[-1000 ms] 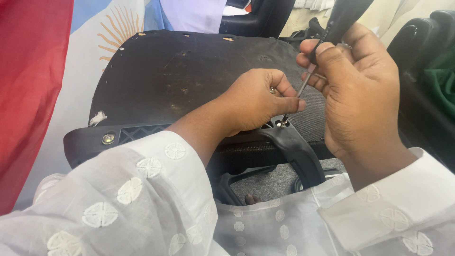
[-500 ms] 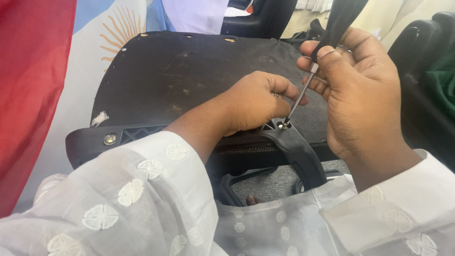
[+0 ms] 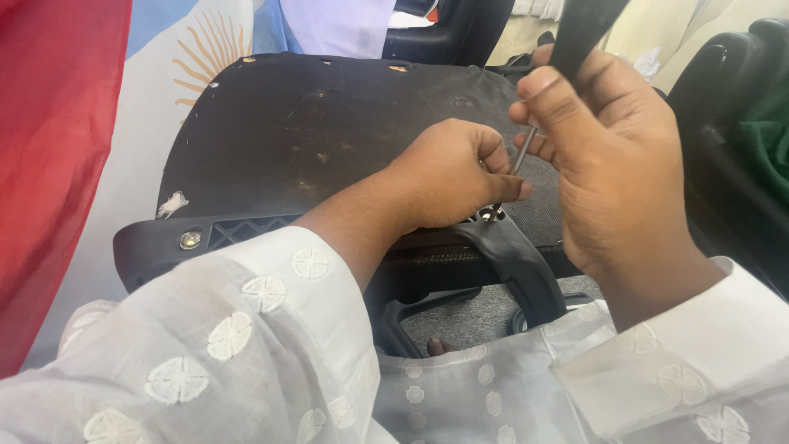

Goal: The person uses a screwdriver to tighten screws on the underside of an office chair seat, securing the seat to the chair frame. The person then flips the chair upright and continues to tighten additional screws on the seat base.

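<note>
One screwdriver (image 3: 567, 49) was in use, its black handle gripped in the closed right hand (image 3: 608, 164), thumb pressed along the handle. Its thin metal shaft ran down and left to one screw (image 3: 490, 215), on which the tip rested. That screw sat at the top of one black curved bracket (image 3: 514, 263), fixed at the near edge of one upturned black chair seat (image 3: 329, 131). The left hand (image 3: 448, 177) lay curled on the seat just beside the screw, fingertips closed about the lower shaft, steadying it. A second fastener, one silver bolt (image 3: 191, 240), was seen at the left end of the black plastic rail (image 3: 164, 247) along the seat's near edge, well apart from both hands. One scrap of white fluff (image 3: 171, 204) lay above that bolt. Both forearms wore white embroidered sleeves (image 3: 230, 345).
</note>
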